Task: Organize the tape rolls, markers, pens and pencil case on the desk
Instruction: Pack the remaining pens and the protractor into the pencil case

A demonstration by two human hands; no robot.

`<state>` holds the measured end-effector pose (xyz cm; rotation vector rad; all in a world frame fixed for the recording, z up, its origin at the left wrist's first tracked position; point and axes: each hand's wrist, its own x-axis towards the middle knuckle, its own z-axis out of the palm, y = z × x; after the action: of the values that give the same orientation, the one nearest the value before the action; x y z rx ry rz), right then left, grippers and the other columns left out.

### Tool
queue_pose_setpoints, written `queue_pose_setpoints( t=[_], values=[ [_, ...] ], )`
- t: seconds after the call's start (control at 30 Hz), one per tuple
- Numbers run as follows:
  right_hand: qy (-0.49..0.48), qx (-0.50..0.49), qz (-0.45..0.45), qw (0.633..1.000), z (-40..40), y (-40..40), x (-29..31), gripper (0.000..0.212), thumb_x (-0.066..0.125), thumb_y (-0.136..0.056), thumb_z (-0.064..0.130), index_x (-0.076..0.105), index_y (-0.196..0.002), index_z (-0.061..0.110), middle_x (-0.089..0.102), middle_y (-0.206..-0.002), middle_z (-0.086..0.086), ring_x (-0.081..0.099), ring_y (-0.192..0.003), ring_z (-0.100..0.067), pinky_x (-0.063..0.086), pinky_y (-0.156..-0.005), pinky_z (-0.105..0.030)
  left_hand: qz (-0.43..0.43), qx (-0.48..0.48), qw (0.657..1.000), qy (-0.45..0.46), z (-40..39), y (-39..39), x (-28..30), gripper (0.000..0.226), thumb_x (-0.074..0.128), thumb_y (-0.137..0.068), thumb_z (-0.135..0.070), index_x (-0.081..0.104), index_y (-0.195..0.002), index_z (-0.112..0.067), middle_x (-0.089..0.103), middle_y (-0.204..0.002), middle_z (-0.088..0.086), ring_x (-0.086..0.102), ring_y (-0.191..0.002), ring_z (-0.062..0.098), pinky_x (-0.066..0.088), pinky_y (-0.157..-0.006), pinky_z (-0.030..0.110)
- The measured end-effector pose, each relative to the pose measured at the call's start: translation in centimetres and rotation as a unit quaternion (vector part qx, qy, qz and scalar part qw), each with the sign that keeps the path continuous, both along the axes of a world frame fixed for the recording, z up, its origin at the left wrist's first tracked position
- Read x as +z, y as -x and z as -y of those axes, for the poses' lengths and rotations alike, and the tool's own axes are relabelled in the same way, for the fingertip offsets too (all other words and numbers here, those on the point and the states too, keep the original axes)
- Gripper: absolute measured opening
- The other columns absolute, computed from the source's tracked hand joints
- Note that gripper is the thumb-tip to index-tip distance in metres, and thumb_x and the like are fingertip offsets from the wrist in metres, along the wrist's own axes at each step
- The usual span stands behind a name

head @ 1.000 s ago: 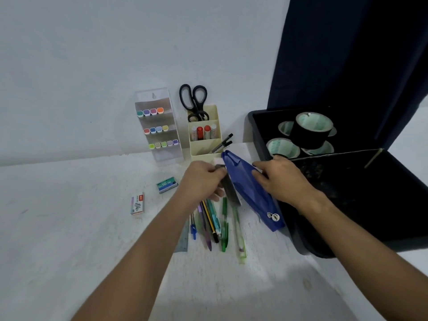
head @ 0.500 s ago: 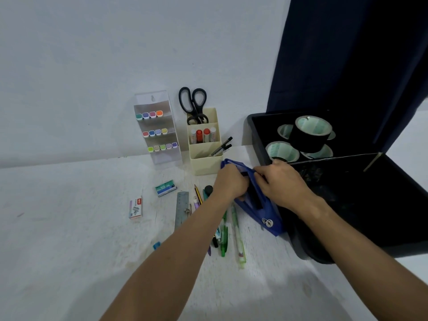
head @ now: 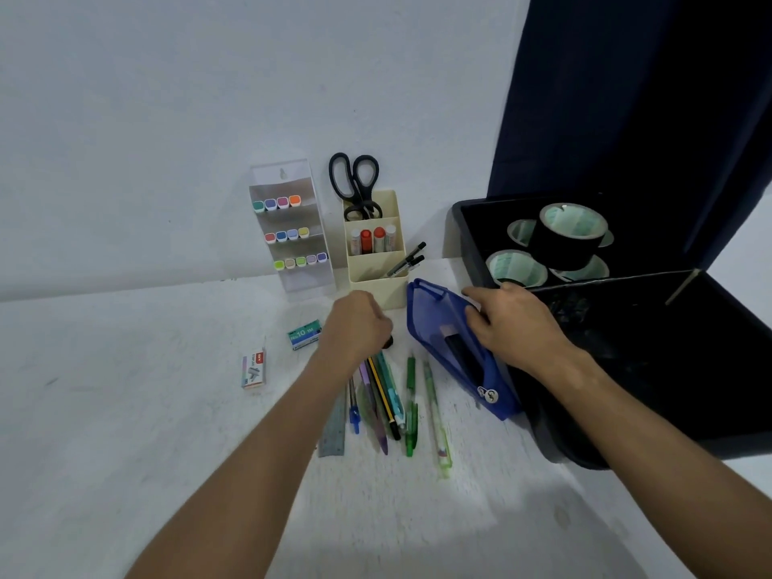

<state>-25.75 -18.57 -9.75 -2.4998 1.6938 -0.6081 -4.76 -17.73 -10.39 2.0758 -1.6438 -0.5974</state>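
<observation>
A blue pencil case point(head: 434, 323) lies open on the white desk beside a black bin point(head: 459, 227). My right hand point(head: 518, 323) grips its upper edge, thumb inside the opening; a dark item shows inside. Several pens and pencils point(head: 411, 411) lie fanned out in front of it. My left hand point(head: 355, 328) hovers over their top ends, fingers curled down around a small black object point(head: 388, 341). Black tape rolls point(head: 572, 236) sit stacked in the bin. Coloured markers fill a clear rack point(head: 288, 236) at the wall.
A cream organizer point(head: 376, 282) holds scissors point(head: 355, 181), glue sticks and two black pens. Two small staple boxes point(head: 305, 334) point(head: 253, 367) and a steel ruler point(head: 334, 432) lie left of the pens. A dark curtain hangs behind the bin.
My left hand has drawn back from the pencil case's opening to the top of the pen pile. My right hand still holds the case open.
</observation>
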Motion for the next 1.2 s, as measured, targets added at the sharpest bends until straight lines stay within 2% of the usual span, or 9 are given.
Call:
queue_pose_setpoints(
  t=[0.17, 0.4, 0.47, 0.57, 0.7, 0.83, 1.03, 1.13, 1.2],
  values=[
    [0.000, -0.001, 0.011, 1.000, 0.1, 0.0, -0.3, 0.035, 0.046, -0.093, 0.029, 0.058, -0.125, 0.021, 0.064, -0.092, -0.015, 0.055, -0.096, -0.030, 0.045, -0.073, -0.034, 0.065, 0.004, 0.991, -0.121, -1.1, -2.7, -0.7, 0.030, 0.062, -0.079, -0.020, 0.043, -0.059, -0.010, 0.051, -0.061, 0.005, 0.053, -0.059, 0.020, 0.043, -0.058, 0.027],
    [0.003, 0.006, -0.001, 1.000, 0.5, 0.2, -0.8, 0.033, 0.045, -0.093, 0.030, 0.060, -0.122, 0.021, 0.063, -0.086, -0.013, 0.054, -0.093, -0.030, 0.042, -0.069, -0.033, 0.162, 0.034, 0.977, -0.134, -3.2, -4.2, -1.6, 0.020, 0.060, -0.084, -0.018, 0.043, -0.076, -0.012, 0.055, -0.080, 0.001, 0.064, -0.080, 0.023, 0.046, -0.065, 0.028],
    [0.001, 0.009, -0.001, 1.000, 0.6, 0.2, -0.8, 0.034, 0.045, -0.093, 0.030, 0.059, -0.124, 0.023, 0.063, -0.085, -0.013, 0.054, -0.093, -0.030, 0.041, -0.069, -0.032, 0.151, 0.041, 0.979, -0.131, -3.4, -4.2, -1.9, 0.024, 0.062, -0.085, -0.030, 0.046, -0.081, -0.012, 0.062, -0.092, 0.006, 0.066, -0.086, 0.024, 0.050, -0.068, 0.030],
    [0.002, 0.014, -0.003, 1.000, 0.5, 0.2, -0.8, 0.035, 0.045, -0.093, 0.030, 0.058, -0.126, 0.023, 0.063, -0.084, -0.013, 0.054, -0.092, -0.029, 0.040, -0.068, -0.031, 0.137, 0.051, 0.983, -0.115, -3.5, -4.1, -1.8, 0.038, 0.068, -0.082, -0.043, 0.045, -0.086, -0.013, 0.054, -0.088, 0.004, 0.060, -0.088, 0.022, 0.046, -0.068, 0.030],
    [-0.006, 0.014, -0.003, 1.000, 0.3, 0.0, -0.7, 0.036, 0.045, -0.094, 0.030, 0.057, -0.127, 0.023, 0.062, -0.085, -0.013, 0.054, -0.093, -0.029, 0.040, -0.069, -0.031, 0.122, 0.054, 0.984, -0.115, -3.2, -3.7, -1.5, 0.036, 0.070, -0.081, -0.034, 0.042, -0.085, -0.012, 0.044, -0.082, 0.000, 0.048, -0.081, 0.020, 0.042, -0.067, 0.030],
    [-0.013, 0.008, 0.003, 1.000, 0.1, 0.0, -0.5, 0.036, 0.045, -0.094, 0.030, 0.057, -0.127, 0.022, 0.063, -0.088, -0.014, 0.054, -0.095, -0.029, 0.043, -0.072, -0.033, 0.121, 0.049, 0.986, -0.107, -3.0, -3.1, -1.4, 0.036, 0.068, -0.080, -0.032, 0.040, -0.066, -0.014, 0.043, -0.068, -0.002, 0.051, -0.074, 0.020, 0.041, -0.063, 0.029],
    [-0.014, 0.005, 0.004, 1.000, -0.2, 0.0, -0.1, 0.034, 0.044, -0.095, 0.028, 0.060, -0.124, 0.018, 0.065, -0.085, -0.014, 0.052, -0.095, -0.028, 0.040, -0.069, -0.032, 0.150, 0.075, 0.986, 0.009, -2.4, -3.3, 0.9, 0.019, 0.057, -0.086, -0.014, 0.044, -0.072, -0.010, 0.050, -0.075, 0.005, 0.051, -0.067, 0.021, 0.040, -0.059, 0.026],
    [-0.021, -0.001, 0.005, 1.000, -0.2, 0.0, 0.0, 0.032, 0.044, -0.095, 0.028, 0.062, -0.118, 0.014, 0.065, -0.082, -0.013, 0.051, -0.094, -0.027, 0.041, -0.069, -0.032, 0.083, 0.059, 0.991, 0.086, -2.0, -2.2, 3.1, 0.029, 0.053, -0.088, -0.016, 0.045, -0.061, -0.012, 0.050, -0.062, 0.004, 0.050, -0.054, 0.016, 0.037, -0.048, 0.022],
    [-0.024, -0.002, 0.005, 1.000, -0.3, -0.1, 0.2, 0.032, 0.044, -0.096, 0.028, 0.062, -0.118, 0.014, 0.065, -0.083, -0.013, 0.052, -0.095, -0.027, 0.043, -0.071, -0.034, -0.044, 0.048, 0.993, 0.102, -1.8, -0.8, 4.4, 0.028, 0.053, -0.089, -0.017, 0.060, -0.065, -0.006, 0.062, -0.061, 0.008, 0.061, -0.051, 0.018, 0.052, -0.051, 0.026]
  ],
)
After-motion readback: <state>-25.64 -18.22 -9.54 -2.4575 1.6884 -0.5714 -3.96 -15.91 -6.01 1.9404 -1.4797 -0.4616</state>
